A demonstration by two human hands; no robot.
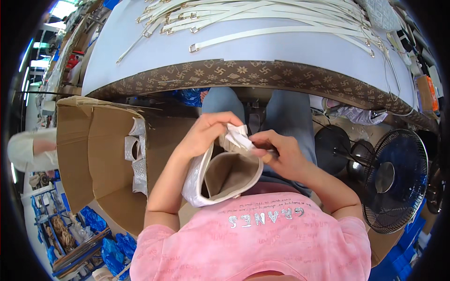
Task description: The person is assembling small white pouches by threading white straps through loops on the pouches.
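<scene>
On my lap lies a white handbag [191, 186] with a pale grey pattern outside. Its mouth is open toward me and shows a beige lining [229, 171]. My left hand [210, 132] is closed on a bunched white zip edge [239, 139] at the far side of the bag's mouth. Close beside it, my right hand [281, 151] pinches the same edge from the right, fingers slightly blurred. The fingers partly cover the zip edge, so its exact shape is hidden.
White straps with metal buckles [262, 35] lie heaped on the table [140, 56] ahead. A cardboard box [112, 173] to my left holds several patterned pieces [139, 171]. A black fan [391, 180] stands right. At far left, a blurred person [33, 147] is partly seen.
</scene>
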